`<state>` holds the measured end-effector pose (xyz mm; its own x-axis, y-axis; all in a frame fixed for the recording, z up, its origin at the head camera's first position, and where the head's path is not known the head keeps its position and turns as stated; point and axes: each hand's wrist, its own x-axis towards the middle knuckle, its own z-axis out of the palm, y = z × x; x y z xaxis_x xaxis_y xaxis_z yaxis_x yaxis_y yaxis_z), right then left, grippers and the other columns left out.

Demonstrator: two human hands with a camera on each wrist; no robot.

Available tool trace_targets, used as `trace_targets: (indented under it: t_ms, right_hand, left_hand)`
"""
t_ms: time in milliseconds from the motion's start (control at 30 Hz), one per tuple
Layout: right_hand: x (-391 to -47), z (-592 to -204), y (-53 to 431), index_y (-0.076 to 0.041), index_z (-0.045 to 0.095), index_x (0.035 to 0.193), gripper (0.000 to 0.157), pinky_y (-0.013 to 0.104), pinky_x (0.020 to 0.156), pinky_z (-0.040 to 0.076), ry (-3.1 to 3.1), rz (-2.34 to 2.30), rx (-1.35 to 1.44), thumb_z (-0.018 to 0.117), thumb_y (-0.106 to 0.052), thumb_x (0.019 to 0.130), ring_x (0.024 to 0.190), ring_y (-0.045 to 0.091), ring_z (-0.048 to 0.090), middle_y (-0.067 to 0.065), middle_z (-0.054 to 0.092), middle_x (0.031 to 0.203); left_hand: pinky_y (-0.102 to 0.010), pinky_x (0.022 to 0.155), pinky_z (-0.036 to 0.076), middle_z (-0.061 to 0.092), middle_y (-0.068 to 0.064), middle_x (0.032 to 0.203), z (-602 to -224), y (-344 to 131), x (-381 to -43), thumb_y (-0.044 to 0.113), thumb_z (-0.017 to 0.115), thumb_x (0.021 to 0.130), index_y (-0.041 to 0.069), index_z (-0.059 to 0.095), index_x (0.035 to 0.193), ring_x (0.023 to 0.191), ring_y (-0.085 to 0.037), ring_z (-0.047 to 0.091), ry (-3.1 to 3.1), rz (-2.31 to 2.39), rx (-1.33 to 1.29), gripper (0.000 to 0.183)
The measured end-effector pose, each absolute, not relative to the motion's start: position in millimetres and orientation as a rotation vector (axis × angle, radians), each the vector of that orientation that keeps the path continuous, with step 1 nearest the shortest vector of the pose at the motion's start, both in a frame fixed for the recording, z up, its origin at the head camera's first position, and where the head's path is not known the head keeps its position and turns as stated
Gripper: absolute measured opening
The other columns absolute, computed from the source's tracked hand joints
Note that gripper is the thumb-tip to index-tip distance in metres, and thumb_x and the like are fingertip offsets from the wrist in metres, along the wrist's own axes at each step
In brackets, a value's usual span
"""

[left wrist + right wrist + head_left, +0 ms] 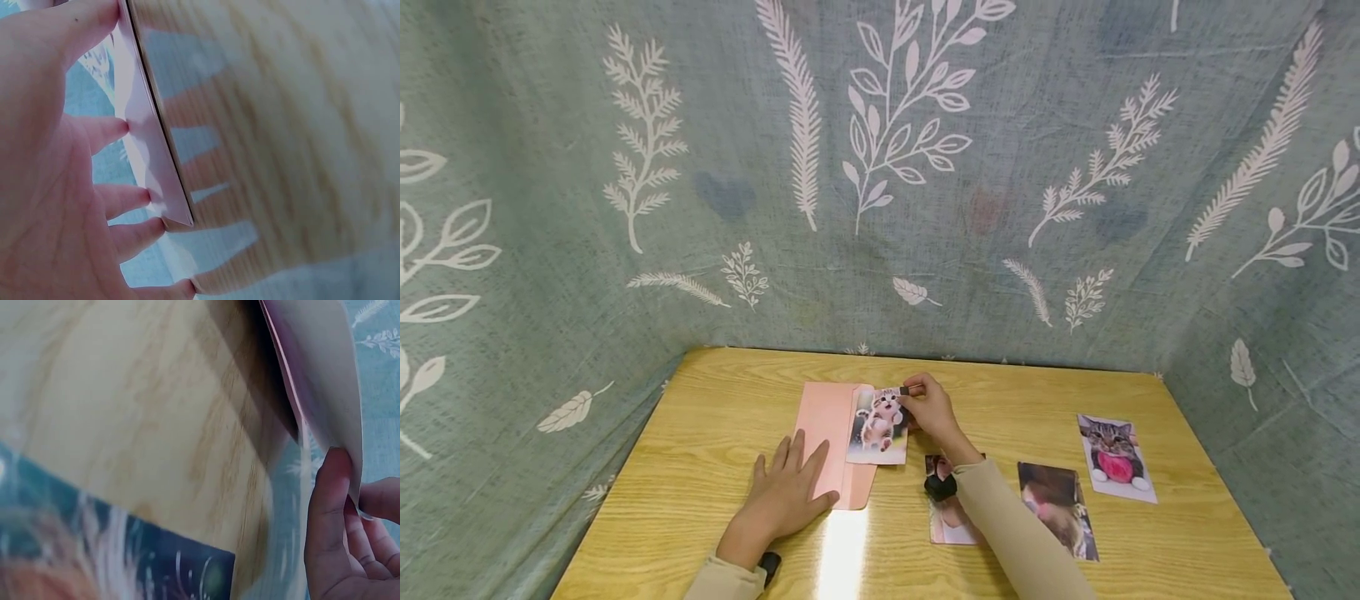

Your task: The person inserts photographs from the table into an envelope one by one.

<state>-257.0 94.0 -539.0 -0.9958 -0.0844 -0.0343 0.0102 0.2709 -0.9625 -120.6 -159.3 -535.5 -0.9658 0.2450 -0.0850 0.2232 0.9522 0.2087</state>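
A pink envelope [822, 417] lies on the wooden table, its flap side toward the right. My left hand [784, 490] rests on its left part with fingers spread, and the left wrist view shows fingertips on the envelope [140, 125]. Over the envelope's right side is a kitten photo card [878, 427]. My right hand [932, 412] pinches that card near its upper right corner. From the right wrist, the card's pale back [328, 375] appears raised off the table between thumb and fingers. Whether any of the card is inside the envelope, I cannot tell.
To the right lie a cat picture with a red ball [1117, 458] and a darker animal picture [1060, 510]. Another picture [951, 523] is partly covered by the right forearm. A leaf-patterned green cloth [850, 292] hangs behind the table.
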Motion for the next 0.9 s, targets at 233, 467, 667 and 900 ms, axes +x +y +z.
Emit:
trace_targets:
  t_ms: [233, 467, 667, 900]
  right_hand:
    - [-256, -542, 90, -0.005, 0.056, 0.106, 0.026, 0.037, 0.043, 0.051, 2.443, -1.823, -0.110, 0.067, -0.007, 0.083, 0.063, 0.023, 0.060, 0.014, 0.056, 0.093]
    - [-252, -542, 79, 0.000, 0.053, 0.110, 0.028, 0.040, 0.043, 0.051, 2.360, -1.849, -0.131, 0.064, -0.006, 0.084, 0.062, 0.024, 0.059, 0.014, 0.054, 0.095]
    - [-248, -543, 69, -0.003, 0.054, 0.108, 0.027, 0.039, 0.044, 0.051, 2.351, -1.827, -0.107, 0.065, -0.006, 0.084, 0.060, 0.024, 0.058, 0.014, 0.052, 0.093]
    - [-248, -546, 61, -0.002, 0.054, 0.108, 0.028, 0.038, 0.044, 0.051, 2.320, -1.837, -0.093, 0.066, -0.006, 0.083, 0.061, 0.023, 0.058, 0.013, 0.053, 0.092]
  left_hand:
    - [-0.070, 0.095, 0.013, 0.012, -0.020, 0.150, -535, -159, -121, 0.067, 0.045, 0.083, 0.025, 0.025, 0.147, 0.135, -0.040, 0.014, 2.991, 0.311, 0.351, 0.080]
    - [-0.070, 0.095, 0.013, 0.011, -0.019, 0.151, -536, -160, -122, 0.067, 0.044, 0.083, 0.025, 0.024, 0.148, 0.135, -0.040, 0.013, 2.990, 0.304, 0.358, 0.080]
    - [-0.069, 0.096, 0.013, 0.012, -0.020, 0.150, -536, -159, -122, 0.067, 0.045, 0.083, 0.025, 0.025, 0.147, 0.135, -0.040, 0.013, 2.993, 0.304, 0.362, 0.079]
    - [-0.070, 0.095, 0.014, 0.013, -0.020, 0.150, -535, -158, -121, 0.067, 0.045, 0.083, 0.025, 0.026, 0.147, 0.135, -0.040, 0.014, 2.998, 0.294, 0.363, 0.079]
